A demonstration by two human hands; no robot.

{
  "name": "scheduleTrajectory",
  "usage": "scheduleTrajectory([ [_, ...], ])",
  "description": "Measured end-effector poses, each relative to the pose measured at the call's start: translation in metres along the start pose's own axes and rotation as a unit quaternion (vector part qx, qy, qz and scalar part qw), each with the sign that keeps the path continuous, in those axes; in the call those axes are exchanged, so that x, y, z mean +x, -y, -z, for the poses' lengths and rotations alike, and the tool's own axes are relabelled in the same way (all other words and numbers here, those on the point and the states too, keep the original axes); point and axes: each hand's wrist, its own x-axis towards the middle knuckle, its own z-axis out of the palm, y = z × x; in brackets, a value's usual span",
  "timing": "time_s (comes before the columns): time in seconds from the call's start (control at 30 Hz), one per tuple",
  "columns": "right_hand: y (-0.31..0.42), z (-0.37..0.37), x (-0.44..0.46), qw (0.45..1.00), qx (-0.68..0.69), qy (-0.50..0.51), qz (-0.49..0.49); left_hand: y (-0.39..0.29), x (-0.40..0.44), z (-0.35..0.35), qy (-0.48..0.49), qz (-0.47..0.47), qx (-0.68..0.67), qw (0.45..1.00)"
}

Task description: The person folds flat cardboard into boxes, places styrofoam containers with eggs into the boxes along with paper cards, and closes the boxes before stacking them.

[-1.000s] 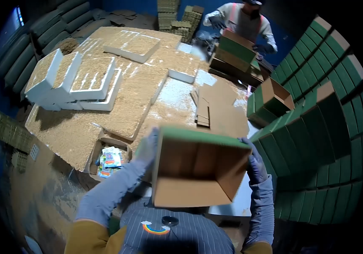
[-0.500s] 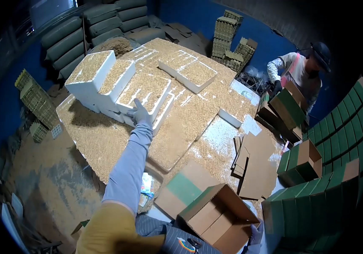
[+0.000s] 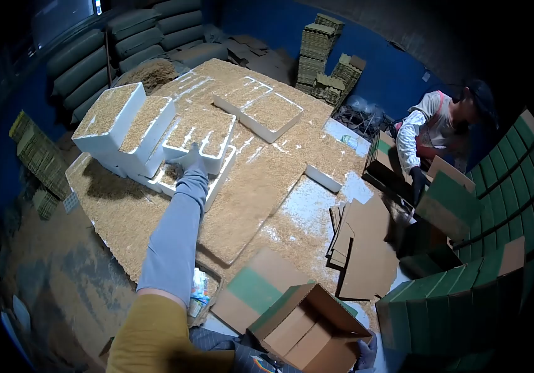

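While the left hand point(image 3: 190, 160) grips a tray point(image 3: 207, 132), the right hand point(image 3: 367, 353) holds a box point(image 3: 299, 331).
I see both half-closed.

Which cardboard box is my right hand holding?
The open box nearest you, at the bottom: your right hand holds its right edge. The green boxes stacked at right stand apart.

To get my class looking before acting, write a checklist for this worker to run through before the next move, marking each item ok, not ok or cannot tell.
1. Left hand on the near edge of a tray: ok.
2. Secure hold beneath that tray: cannot tell, underside hidden.
3. Right hand on the carton: ok.
4. Carton open: ok.
5. Carton level: not ok, tilted.
6. Co-worker's hand away from the tray: ok.
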Motion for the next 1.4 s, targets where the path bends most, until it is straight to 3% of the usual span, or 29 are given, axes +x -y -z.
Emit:
scheduleTrajectory([
  [0.03,-0.001,0.0,-0.001,1.0,0.003,-0.001,0.003,-0.011,-0.02,0.009,-0.013,0.01,0.037,0.999],
  [0.1,-0.003,0.002,-0.003,1.0,0.008,0.001,0.012,-0.01,-0.035,0.03,0.088,-0.001,-0.101,0.991],
  [0.17,-0.006,0.003,-0.001,0.999,0.017,0.007,0.027,-0.008,-0.044,0.056,0.23,0.015,-0.225,0.947],
  [0.23,-0.02,0.012,0.008,0.999,0.014,0.006,0.038,0.004,-0.036,0.075,0.471,0.187,-0.258,0.822],
  [0.27,-0.022,0.014,0.01,0.999,0.009,0.014,0.051,-0.002,-0.072,0.089,0.541,0.224,-0.284,0.759],
  [0.37,0.01,-0.006,0.023,0.995,-0.089,-0.023,0.047,-0.018,-0.19,0.128,0.637,0.226,-0.185,0.713],
  [0.47,0.012,0.003,0.062,0.982,-0.175,0.008,0.064,-0.004,-0.289,0.153,0.738,0.178,-0.088,0.645],
  [0.5,0.007,0.009,0.073,0.998,-0.049,0.023,0.013,0.007,-0.316,0.16,0.769,0.149,-0.056,0.62],
  [0.57,0.018,0.002,0.082,0.998,-0.019,0.051,0.022,0.033,-0.36,0.173,0.788,0.137,-0.012,0.6],
  [0.63,0.026,-0.002,0.08,0.997,-0.012,0.068,0.04,0.057,-0.386,0.184,0.805,-0.043,0.069,0.587],
  [0.7,0.028,-0.001,0.075,0.995,-0.009,0.08,0.054,0.072,-0.4,0.2,0.818,0.044,0.032,0.573],
  [0.77,0.024,0.0,0.072,0.994,-0.008,0.088,0.064,0.095,-0.386,0.213,0.812,0.026,0.028,0.582],
  [0.83,0.014,-0.002,0.07,0.993,-0.007,0.094,0.073,0.07,-0.38,0.248,0.774,0.174,0.067,0.606],
  [0.9,0.003,-0.003,0.061,0.992,-0.01,0.09,0.087,0.058,-0.366,0.273,0.762,0.116,0.113,0.627],
  [0.97,-0.002,-0.008,0.052,0.99,-0.04,0.071,0.115,0.077,-0.35,0.277,0.776,-0.065,0.158,0.607],
  [1.03,0.0,-0.004,0.052,0.986,-0.1,0.054,0.125,0.082,-0.351,0.27,0.754,-0.019,0.279,0.594],
  [1.1,0.015,0.018,0.07,0.974,-0.159,0.16,-0.029,0.118,-0.352,0.261,0.736,-0.176,0.208,0.62],
  [1.13,0.025,0.023,0.088,0.956,-0.204,0.158,-0.136,0.119,-0.355,0.26,0.715,-0.212,0.28,0.605],
  [1.17,0.029,0.023,0.096,0.975,-0.029,0.185,-0.116,0.118,-0.359,0.258,0.688,-0.246,0.352,0.585],
  [1.2,0.006,0.036,0.133,0.987,-0.085,0.119,-0.072,0.115,-0.368,0.26,0.651,-0.32,0.377,0.576],
  [1.23,-0.019,0.047,0.171,0.988,-0.14,0.056,-0.025,0.112,-0.379,0.26,0.617,-0.333,0.437,0.563],
  [1.3,-0.017,0.027,0.19,0.921,-0.366,-0.118,0.065,0.134,-0.379,0.261,0.572,-0.435,0.381,0.582],
  [1.33,-0.032,0.023,0.211,0.957,-0.246,-0.152,0.022,0.138,-0.38,0.262,0.588,-0.431,0.328,0.6],
  [1.37,-0.064,0.032,0.239,0.974,-0.173,-0.149,0.007,0.138,-0.38,0.267,0.514,-0.607,0.305,0.525],
  [1.4,-0.095,0.043,0.266,0.984,-0.1,-0.148,-0.009,0.129,-0.384,0.271,0.529,-0.604,0.293,0.519],
])
